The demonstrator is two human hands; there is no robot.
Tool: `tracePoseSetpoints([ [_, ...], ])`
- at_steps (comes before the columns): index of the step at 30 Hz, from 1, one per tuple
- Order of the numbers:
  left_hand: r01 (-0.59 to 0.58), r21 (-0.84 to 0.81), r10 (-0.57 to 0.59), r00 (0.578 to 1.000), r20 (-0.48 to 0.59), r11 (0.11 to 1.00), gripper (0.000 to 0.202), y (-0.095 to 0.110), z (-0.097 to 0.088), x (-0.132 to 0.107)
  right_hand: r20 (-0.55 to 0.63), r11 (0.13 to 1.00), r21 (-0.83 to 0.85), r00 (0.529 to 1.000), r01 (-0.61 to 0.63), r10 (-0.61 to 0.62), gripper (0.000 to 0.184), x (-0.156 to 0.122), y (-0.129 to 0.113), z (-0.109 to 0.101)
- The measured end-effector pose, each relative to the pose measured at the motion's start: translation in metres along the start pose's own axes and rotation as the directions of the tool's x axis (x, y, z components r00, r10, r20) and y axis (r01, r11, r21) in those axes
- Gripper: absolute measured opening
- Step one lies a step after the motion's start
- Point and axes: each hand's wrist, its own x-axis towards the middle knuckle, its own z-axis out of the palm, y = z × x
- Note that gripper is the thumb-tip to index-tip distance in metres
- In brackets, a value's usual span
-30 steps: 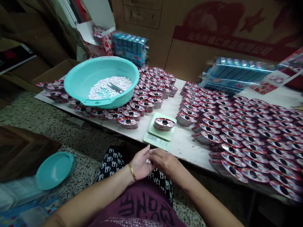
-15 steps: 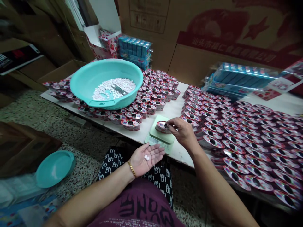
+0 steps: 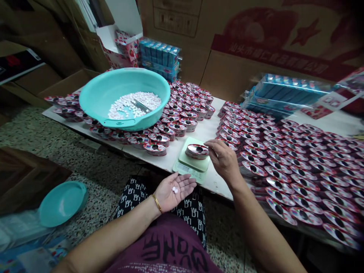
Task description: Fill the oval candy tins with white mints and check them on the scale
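So the left hand [image 3: 173,191] is lying open, palm up, fingers loosely spread, with a couple of small white candies [image 3: 175,190] sitting in the palm and a gold bangle [image 3: 156,203] on the wrist. The right hand [image 3: 224,161] is up by the scale with its fingers curled, right at the right end of a red-and-pink oval tin [image 3: 196,151], though I can't really tell if it's gripping it. That tin sits on the pale green digital scale [image 3: 195,161] near the front edge of the white table [image 3: 204,132], with rows of matching tins [image 3: 298,182] packed in on the right and more [image 3: 176,129] on the left. Those left rows run behind and under a big teal basin [image 3: 93,102] holding a pile of white candies [image 3: 133,105] and a metal scoop [image 3: 141,106]. Blue packs [image 3: 284,91] and a cardboard box [image 3: 256,72] fill the back, and a teal lid [image 3: 62,204] sits on the floor at lower left.
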Motion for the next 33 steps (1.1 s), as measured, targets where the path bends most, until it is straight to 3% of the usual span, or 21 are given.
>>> tracePoseSetpoints([
  [3,0.008,-0.002,-0.008,1.0,-0.004,1.0,0.037,-0.002,-0.003,-0.001,-0.045,0.997,-0.047,0.997,-0.064,0.061,0.022,-0.011,0.002,0.002],
  [9,0.024,0.011,-0.023,0.999,-0.047,1.0,0.037,-0.009,-0.012,-0.01,0.031,0.995,-0.084,0.998,-0.052,0.054,0.021,-0.016,0.001,0.009],
  [14,0.018,0.014,-0.017,0.997,-0.069,1.0,0.037,-0.01,-0.014,-0.013,-0.106,0.994,-0.069,0.992,-0.082,0.075,0.022,-0.013,-0.011,-0.001],
  [19,0.087,0.033,-0.082,0.988,-0.131,0.996,0.034,-0.014,-0.021,-0.014,-0.223,0.993,0.006,0.968,-0.115,0.113,0.023,-0.033,-0.017,-0.012],
  [22,0.136,0.08,-0.109,0.954,-0.281,0.987,0.028,-0.018,-0.034,-0.012,-0.301,0.988,0.027,0.941,-0.155,0.156,0.022,-0.051,-0.012,-0.013],
  [26,0.041,0.117,0.023,0.867,-0.499,0.992,0.014,-0.017,-0.051,-0.011,-0.305,0.972,0.067,0.923,-0.225,0.235,0.02,-0.068,-0.004,-0.01],
  [33,-0.033,0.138,0.104,0.833,-0.543,0.99,0.007,-0.011,-0.054,-0.016,-0.258,0.972,0.07,0.937,-0.226,0.236,0.026,-0.055,0.0,-0.002],
])
